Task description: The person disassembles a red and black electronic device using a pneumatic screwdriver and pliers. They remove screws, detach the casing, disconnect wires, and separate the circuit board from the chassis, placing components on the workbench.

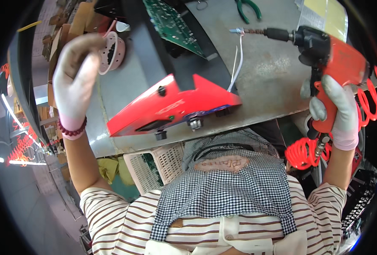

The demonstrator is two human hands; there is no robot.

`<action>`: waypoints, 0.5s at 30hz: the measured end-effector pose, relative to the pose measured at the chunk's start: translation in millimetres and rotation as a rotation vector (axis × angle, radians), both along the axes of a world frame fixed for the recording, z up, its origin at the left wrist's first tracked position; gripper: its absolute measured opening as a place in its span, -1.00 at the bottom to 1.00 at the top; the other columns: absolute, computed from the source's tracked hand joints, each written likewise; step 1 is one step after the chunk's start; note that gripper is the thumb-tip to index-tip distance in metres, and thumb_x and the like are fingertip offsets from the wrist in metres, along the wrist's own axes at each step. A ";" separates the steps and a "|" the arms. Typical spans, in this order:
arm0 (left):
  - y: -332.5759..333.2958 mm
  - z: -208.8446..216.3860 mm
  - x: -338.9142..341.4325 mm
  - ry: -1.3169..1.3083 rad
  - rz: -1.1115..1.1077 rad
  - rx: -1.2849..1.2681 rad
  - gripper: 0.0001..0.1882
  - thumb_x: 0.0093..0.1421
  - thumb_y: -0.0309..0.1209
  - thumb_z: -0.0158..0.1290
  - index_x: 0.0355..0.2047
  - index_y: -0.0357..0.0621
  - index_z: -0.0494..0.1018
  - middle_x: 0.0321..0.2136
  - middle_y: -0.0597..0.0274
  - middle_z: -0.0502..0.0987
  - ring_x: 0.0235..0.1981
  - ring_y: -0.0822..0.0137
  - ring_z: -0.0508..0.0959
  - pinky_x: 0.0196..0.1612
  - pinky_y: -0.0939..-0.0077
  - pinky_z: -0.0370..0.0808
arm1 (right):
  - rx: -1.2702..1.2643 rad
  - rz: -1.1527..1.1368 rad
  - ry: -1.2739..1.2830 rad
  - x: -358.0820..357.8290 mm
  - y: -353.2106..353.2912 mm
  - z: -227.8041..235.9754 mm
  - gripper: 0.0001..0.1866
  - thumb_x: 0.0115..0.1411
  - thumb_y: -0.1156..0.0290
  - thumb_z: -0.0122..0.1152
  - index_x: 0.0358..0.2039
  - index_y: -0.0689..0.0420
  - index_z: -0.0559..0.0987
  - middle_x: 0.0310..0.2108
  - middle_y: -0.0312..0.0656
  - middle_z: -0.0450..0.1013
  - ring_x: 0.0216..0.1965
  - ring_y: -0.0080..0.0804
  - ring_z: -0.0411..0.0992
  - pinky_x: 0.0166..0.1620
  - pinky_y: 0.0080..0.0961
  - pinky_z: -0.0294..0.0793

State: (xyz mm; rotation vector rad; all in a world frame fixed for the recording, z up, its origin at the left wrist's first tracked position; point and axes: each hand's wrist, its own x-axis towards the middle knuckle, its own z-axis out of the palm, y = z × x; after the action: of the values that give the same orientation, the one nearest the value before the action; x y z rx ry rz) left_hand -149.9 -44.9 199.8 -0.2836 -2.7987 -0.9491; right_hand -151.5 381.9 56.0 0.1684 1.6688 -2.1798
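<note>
Screwdriver [328,63], the red air-powered kind, sits in your right hand [335,114]; gloved fingers wrapped tight round its grip, index finger across the trigger area. Its bit [256,31] points left, out over the grey bench [273,80], the tip at a small metal fitting [238,30] with a white wire [238,59] trailing down from it. Red coiled hose [301,153] hangs below the handle, near your right forearm.

Nearest you: checked apron [226,191] over a striped shirt [120,221]. A pale plastic crate [154,163] sits under the bench edge, to your left.

At the near edge of the bench, a red casing [171,106] lies tilted, knobs and a small jack showing along its lower face; a dark panel [154,46] rises from behind it. Neither hand touches the casing.

Your left hand [76,72], gloved, bead bracelet [71,129] at the wrist, is raised well apart from the right, fingers bunched together at the rim of a pink cup [114,53] holding small dark parts. Can't tell whether anything is pinched between the fingertips.

Farther back: a green circuit board [171,23] lying on the dark panel, green-handled pliers [248,8] near the far bench edge, a yellow sheet [328,15] at the far right.
</note>
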 end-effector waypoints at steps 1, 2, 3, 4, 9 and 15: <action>-9.3 -15.2 5.5 -0.095 0.147 -0.029 -0.74 0.42 -0.48 0.04 0.05 -0.35 0.49 -0.05 0.20 0.60 -0.03 0.46 0.56 0.10 0.55 0.46 | 0.012 0.039 -0.082 -1.6 2.4 -6.3 -0.64 0.39 0.20 0.19 0.00 0.21 0.41 -0.45 -0.19 0.44 -0.72 -0.56 0.25 -0.59 -0.56 0.29; -18.3 -28.8 11.0 -0.208 0.141 -0.004 -0.74 0.41 -0.47 0.06 0.04 -0.36 0.49 -0.05 0.21 0.60 -0.05 0.47 0.55 0.10 0.56 0.45 | 0.060 0.039 -0.220 -3.0 2.3 -12.7 -0.68 0.40 0.20 0.19 -0.05 0.17 0.42 -0.50 -0.23 0.42 -0.72 -0.55 0.26 -0.59 -0.56 0.29; -25.1 -43.0 16.3 -0.332 0.283 0.041 -0.74 0.41 -0.46 0.07 0.04 -0.37 0.49 -0.06 0.23 0.59 -0.06 0.48 0.55 0.09 0.56 0.45 | 0.061 0.079 -0.296 -4.0 1.4 -17.5 -0.69 0.40 0.22 0.18 -0.02 0.16 0.44 -0.54 -0.27 0.39 -0.70 -0.56 0.28 -0.59 -0.56 0.28; -28.2 -61.2 23.7 -0.375 0.327 0.284 -0.74 0.41 -0.45 0.09 0.02 -0.38 0.48 -0.09 0.23 0.60 -0.09 0.50 0.54 0.06 0.60 0.45 | 0.009 0.122 -0.277 -4.4 -2.2 -22.1 -0.69 0.40 0.22 0.19 -0.02 0.17 0.44 -0.53 -0.26 0.40 -0.70 -0.57 0.28 -0.59 -0.56 0.28; -27.4 -108.3 19.7 -0.701 0.077 0.480 -0.58 0.41 -0.30 0.05 0.13 -0.39 0.45 0.00 -0.05 0.59 -0.06 0.26 0.62 0.03 0.41 0.54 | 0.034 0.121 -0.340 -11.3 -19.0 -26.5 -0.72 0.36 0.23 0.21 -0.22 0.24 0.52 -0.66 -0.31 0.37 -0.64 -0.59 0.33 -0.52 -0.58 0.32; -7.7 -115.5 18.2 -0.856 0.088 0.522 -0.13 0.26 0.12 0.18 0.22 -0.50 0.32 0.13 -0.25 0.50 0.10 0.06 0.60 0.16 0.26 0.51 | 0.172 0.144 -0.267 -18.1 -27.0 -6.8 -0.72 0.35 0.23 0.20 -0.30 0.23 0.54 -0.65 -0.31 0.38 -0.63 -0.60 0.32 -0.50 -0.57 0.31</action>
State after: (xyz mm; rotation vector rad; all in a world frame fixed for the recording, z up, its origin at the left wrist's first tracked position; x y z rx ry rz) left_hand -131.7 -52.6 84.3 0.4161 -3.0037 -2.1093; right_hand -169.6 355.0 49.1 0.3580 1.6580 -1.8204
